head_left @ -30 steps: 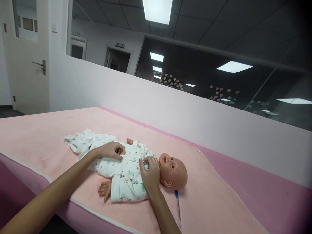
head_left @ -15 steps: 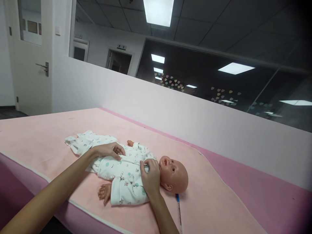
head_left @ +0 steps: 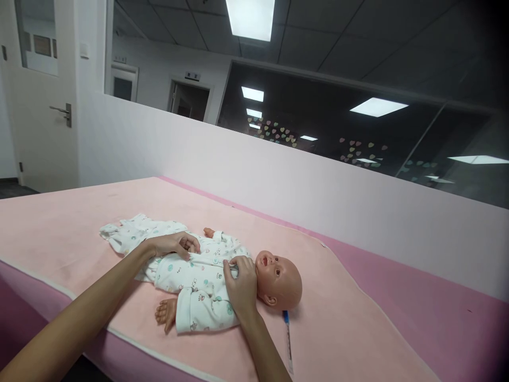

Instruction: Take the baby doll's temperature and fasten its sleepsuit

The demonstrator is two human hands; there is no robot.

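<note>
A baby doll (head_left: 281, 284) lies on its back, its head to the right and its mouth open. It wears a white printed baby outfit (head_left: 204, 315), with both doll hands showing at the cuffs. My left hand (head_left: 175, 245) rests on the outfit's front around the belly, fingers curled in against the cloth. At the collar, just beside the doll's chin, my right hand (head_left: 242, 284) is bent over the fabric with thumb and fingers around a fold. The fingertips of both hands are partly hidden.
The doll lies on a pink padded table (head_left: 334, 329) with white piping. A blue-capped, thin clear stick (head_left: 289, 342) lies below the doll's head. Behind the table runs a white wall (head_left: 274, 180) under a dark window. A door (head_left: 43, 116) stands at the far left.
The whole view has shifted a little, so everything sits slightly further left. Both hands stay at the same places on the outfit, with hardly any finger movement.
</note>
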